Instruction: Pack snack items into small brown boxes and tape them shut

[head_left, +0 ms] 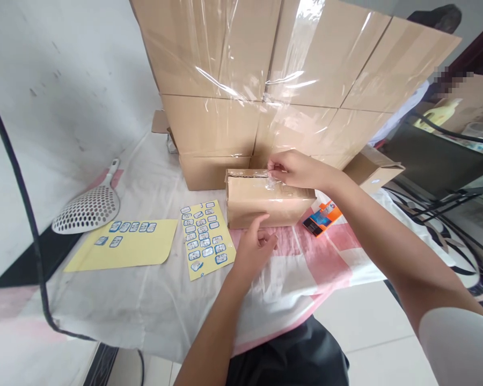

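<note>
A small brown cardboard box [261,201] lies on the cloth-covered table [145,300], with clear tape along its top. My right hand [295,167] rests on the box's top edge, fingers pinched on the clear tape there. My left hand [254,247] is at the box's front face, thumb touching the cardboard and fingers curled, holding nothing that I can see. An orange and black tape cutter [322,217] lies just right of the box.
A tall stack of taped cardboard boxes [273,80] stands right behind. Two yellow sticker sheets [207,238] [124,244] lie to the left, beside a white perforated scoop [87,209]. A black cable [20,182] hangs at left. A flattened box [372,169] sits at right.
</note>
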### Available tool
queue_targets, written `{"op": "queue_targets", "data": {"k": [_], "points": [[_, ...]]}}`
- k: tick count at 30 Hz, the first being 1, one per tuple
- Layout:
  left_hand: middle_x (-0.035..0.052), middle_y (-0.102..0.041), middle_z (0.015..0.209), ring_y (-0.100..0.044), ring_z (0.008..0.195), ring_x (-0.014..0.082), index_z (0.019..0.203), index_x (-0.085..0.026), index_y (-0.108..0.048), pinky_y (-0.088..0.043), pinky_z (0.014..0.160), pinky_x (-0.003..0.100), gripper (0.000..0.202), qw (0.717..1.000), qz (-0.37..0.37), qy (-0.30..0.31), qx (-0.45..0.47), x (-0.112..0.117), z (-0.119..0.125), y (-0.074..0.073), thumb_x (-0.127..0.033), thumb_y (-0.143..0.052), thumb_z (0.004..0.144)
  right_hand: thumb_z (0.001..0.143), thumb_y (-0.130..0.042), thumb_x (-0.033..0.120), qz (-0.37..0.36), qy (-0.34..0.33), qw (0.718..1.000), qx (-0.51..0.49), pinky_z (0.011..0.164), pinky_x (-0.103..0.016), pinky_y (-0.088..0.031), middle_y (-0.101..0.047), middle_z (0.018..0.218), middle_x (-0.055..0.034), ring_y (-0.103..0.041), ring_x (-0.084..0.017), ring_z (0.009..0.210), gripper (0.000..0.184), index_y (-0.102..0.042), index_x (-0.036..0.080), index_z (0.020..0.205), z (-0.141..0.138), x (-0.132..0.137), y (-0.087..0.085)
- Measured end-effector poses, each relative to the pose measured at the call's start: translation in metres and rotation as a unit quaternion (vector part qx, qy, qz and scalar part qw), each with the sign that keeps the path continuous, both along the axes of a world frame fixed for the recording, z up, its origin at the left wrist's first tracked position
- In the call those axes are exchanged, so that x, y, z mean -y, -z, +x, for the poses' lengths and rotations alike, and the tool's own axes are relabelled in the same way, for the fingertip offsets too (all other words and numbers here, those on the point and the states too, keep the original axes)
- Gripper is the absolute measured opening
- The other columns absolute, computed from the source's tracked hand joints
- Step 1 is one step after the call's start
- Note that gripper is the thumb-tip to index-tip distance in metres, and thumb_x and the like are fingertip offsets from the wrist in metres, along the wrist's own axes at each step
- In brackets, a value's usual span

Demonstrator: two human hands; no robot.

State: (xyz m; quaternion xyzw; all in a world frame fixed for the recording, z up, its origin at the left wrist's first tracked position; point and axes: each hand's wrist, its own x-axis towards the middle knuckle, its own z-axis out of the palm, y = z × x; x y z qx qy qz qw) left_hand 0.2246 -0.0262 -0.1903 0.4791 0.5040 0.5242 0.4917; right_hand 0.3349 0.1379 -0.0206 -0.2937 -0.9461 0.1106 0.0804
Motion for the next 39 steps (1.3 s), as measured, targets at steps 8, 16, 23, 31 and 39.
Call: {"op": "queue_targets", "data": {"k": [8, 16, 23, 31, 39], "points": [[-0.004, -0.067, 0.071, -0.054, 0.058, 0.0108, 0.137, -0.024, -0.056, -0.04, 0.06, 0.023, 0.048, 0.999, 0.009, 0.002, -0.032, 0.0, 0.002, 0.002, -0.032, -0.059, 0.09, 0.094, -0.05, 0.019, -0.032, -0.005, 0.999, 0.02, 0.065, -0.028, -0.033, -0.059, 0.078, -0.0015, -0.049, -0.015, 0.069, 0.009, -0.05, 0.02, 0.085, -0.001, -0.008, 0.014], [-0.0062, -0.06, 0.07, -0.051, 0.061, 0.011, 0.139, -0.025, -0.054, -0.041, 0.064, 0.024, 0.049, 0.998, 0.028, -0.012, -0.049, 0.0, 0.003, 0.005, -0.027, -0.059, 0.09, 0.091, -0.06, 0.03, -0.015, 0.036, 0.999, 0.037, 0.07, -0.031, -0.041, -0.067, 0.096, -0.008, -0.059, -0.023, 0.081, 0.037, -0.052, 0.018, 0.125, -0.005, -0.008, 0.023], [-0.0069, -0.059, 0.07, -0.052, 0.063, 0.0116, 0.138, -0.027, -0.053, -0.041, 0.066, 0.025, 0.047, 0.998, 0.02, -0.008, -0.058, 0.001, 0.002, 0.003, -0.026, -0.057, 0.091, 0.097, -0.05, 0.061, -0.081, 0.111, 0.99, 0.024, 0.09, -0.042, -0.047, -0.063, 0.135, -0.0138, -0.062, -0.033, 0.113, 0.05, -0.059, 0.022, 0.127, 0.005, -0.013, 0.029], [-0.0065, -0.06, 0.07, -0.053, 0.064, 0.0115, 0.129, -0.026, -0.059, -0.041, 0.066, 0.025, 0.039, 0.997, 0.021, -0.013, -0.073, 0.001, 0.003, -0.001, -0.026, -0.058, 0.09, 0.083, -0.065, 0.071, -0.193, 0.118, 0.971, 0.072, 0.069, -0.033, -0.045, -0.071, 0.104, -0.006, -0.066, -0.025, 0.088, 0.049, -0.063, 0.023, 0.095, 0.01, -0.011, 0.017], [-0.0064, -0.062, 0.072, -0.055, 0.064, 0.0113, 0.129, -0.026, -0.059, -0.04, 0.066, 0.025, 0.037, 0.996, 0.026, -0.003, -0.088, -0.001, 0.004, 0.002, -0.027, -0.058, 0.091, 0.091, -0.059, 0.063, -0.168, 0.08, 0.981, 0.048, 0.072, -0.033, -0.044, -0.072, 0.1, -0.0056, -0.064, -0.024, 0.087, 0.042, -0.065, 0.021, 0.092, 0.008, -0.019, 0.03]]}}
